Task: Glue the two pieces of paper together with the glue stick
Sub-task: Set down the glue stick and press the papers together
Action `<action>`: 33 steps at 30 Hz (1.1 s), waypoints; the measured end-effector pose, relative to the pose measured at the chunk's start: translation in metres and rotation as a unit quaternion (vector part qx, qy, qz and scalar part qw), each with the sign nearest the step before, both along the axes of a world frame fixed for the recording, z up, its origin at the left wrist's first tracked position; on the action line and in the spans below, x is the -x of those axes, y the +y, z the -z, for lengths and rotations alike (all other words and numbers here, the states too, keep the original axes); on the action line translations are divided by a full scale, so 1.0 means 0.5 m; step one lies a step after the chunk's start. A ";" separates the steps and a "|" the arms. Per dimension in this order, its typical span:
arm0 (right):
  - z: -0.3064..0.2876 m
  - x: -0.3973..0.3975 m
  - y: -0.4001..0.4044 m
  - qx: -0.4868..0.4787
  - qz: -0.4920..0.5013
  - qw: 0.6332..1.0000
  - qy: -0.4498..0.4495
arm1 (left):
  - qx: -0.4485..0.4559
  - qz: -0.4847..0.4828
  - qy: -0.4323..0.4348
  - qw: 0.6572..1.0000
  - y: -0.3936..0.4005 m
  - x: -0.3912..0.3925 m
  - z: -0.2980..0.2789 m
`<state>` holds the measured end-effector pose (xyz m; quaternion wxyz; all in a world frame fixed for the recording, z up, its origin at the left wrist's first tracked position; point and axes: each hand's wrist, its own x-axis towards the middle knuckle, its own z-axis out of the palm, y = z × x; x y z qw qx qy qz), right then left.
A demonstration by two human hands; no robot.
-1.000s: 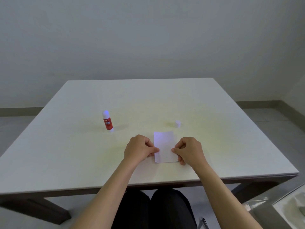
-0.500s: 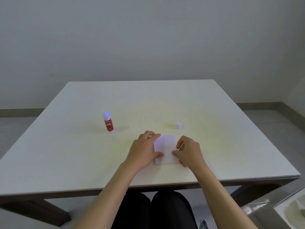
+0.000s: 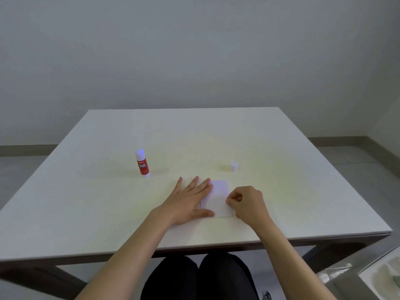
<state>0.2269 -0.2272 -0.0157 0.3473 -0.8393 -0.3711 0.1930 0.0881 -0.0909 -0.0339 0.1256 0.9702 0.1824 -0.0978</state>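
A white paper rectangle (image 3: 218, 198) lies flat on the white table (image 3: 86, 191) near the front edge; I cannot tell whether a second sheet lies under it. My left hand (image 3: 190, 200) rests flat on its left side, fingers spread. My right hand (image 3: 246, 202) is curled, pinching the paper's right edge between thumb and finger. The glue stick (image 3: 142, 163), red label, uncapped, stands upright to the left, apart from both hands. Its white cap (image 3: 234, 166) sits beyond the paper to the right.
The table's front edge (image 3: 216, 245) runs just below my forearms. A glass-topped surface (image 3: 383, 276) shows at the lower right, below table height.
My left hand has opened from a pinch on the paper's left edge and now lies flat across it. The right hand keeps its pinch on the right edge.
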 end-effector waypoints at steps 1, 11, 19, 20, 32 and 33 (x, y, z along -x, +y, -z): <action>0.000 0.001 0.000 -0.001 -0.003 1.000 -0.009 | -0.002 -0.001 0.000 1.000 0.004 0.006 -0.001; 0.024 0.094 0.040 0.060 -0.254 0.924 -0.279 | 0.011 -0.044 0.008 0.999 0.069 0.103 -0.011; 0.043 0.066 0.089 0.175 -0.274 0.899 -0.293 | 0.015 -0.023 0.007 1.000 0.085 0.104 -0.004; 0.040 0.061 0.095 0.182 -0.260 0.903 -0.291 | 0.012 -0.021 0.010 1.000 0.086 0.104 -0.004; 0.039 0.087 0.077 0.165 -0.291 0.894 -0.298 | -0.006 -0.015 0.010 1.000 0.093 0.101 0.007; 0.040 0.084 0.081 0.169 -0.280 0.897 -0.296 | -0.005 -0.018 0.009 1.000 0.092 0.101 0.007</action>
